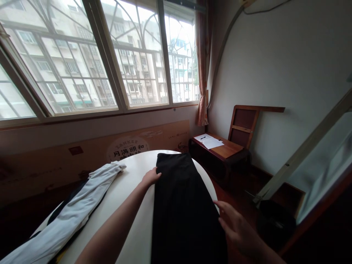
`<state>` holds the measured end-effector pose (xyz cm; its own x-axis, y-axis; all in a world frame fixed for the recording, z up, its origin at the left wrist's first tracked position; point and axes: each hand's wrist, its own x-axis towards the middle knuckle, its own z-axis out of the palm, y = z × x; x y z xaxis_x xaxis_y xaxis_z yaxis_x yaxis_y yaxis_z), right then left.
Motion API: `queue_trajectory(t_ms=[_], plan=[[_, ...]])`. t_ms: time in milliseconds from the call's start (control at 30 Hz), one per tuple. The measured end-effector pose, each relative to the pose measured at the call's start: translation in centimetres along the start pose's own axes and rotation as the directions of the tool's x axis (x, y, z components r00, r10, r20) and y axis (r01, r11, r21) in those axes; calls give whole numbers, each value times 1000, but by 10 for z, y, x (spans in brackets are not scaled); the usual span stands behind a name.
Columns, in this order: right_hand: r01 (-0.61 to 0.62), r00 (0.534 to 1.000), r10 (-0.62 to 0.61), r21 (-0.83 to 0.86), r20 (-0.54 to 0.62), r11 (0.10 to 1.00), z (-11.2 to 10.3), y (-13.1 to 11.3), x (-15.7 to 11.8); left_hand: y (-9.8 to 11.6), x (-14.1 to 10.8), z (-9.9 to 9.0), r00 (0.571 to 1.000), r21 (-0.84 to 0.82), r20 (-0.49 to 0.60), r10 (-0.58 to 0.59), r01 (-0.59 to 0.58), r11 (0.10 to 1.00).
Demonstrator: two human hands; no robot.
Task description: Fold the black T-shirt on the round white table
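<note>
A long black garment (pixel 183 205), folded into a narrow strip, lies flat on the round white table (pixel 132 205) and runs toward me. Its kind is not clear, though it looks like trousers. My left hand (pixel 151 177) is closed at its far left edge, with thumb and fingers pinching the cloth. At the right edge, nearer to me, my right hand (pixel 232 222) has its fingers stretched and apart, the tips by the cloth. To the left a pile of garments lies along the table's side, a white one (pixel 79 205) on top and dark cloth beneath.
Beyond the table stands a low wooden bench (pixel 231 148) with white papers (pixel 209 141) and a pen on it. A printed cardboard panel (pixel 90 146) leans under the barred windows. A glass-paned frame (pixel 297 161) slants at the right, beside a dark bin-like object (pixel 275 216).
</note>
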<state>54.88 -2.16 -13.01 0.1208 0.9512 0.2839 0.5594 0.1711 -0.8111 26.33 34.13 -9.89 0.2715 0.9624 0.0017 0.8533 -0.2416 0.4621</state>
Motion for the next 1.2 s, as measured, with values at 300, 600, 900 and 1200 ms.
queue_trajectory(t_ms=[300,600,900,1200], plan=[[-13,993,60,-408,101,913,55,15,192,16,59,13,992,-115,103,-73,84,990],[-169,943,309,-627,121,760,99,30,271,-16,78,18,994,-235,-88,58,-77,969],[3,951,191,-623,245,782,174,10,321,-81,93,-43,954,-171,-283,100,-153,973],[-6,967,159,-605,200,796,237,-3,375,-116,124,-90,936,-12,-349,-49,48,999]])
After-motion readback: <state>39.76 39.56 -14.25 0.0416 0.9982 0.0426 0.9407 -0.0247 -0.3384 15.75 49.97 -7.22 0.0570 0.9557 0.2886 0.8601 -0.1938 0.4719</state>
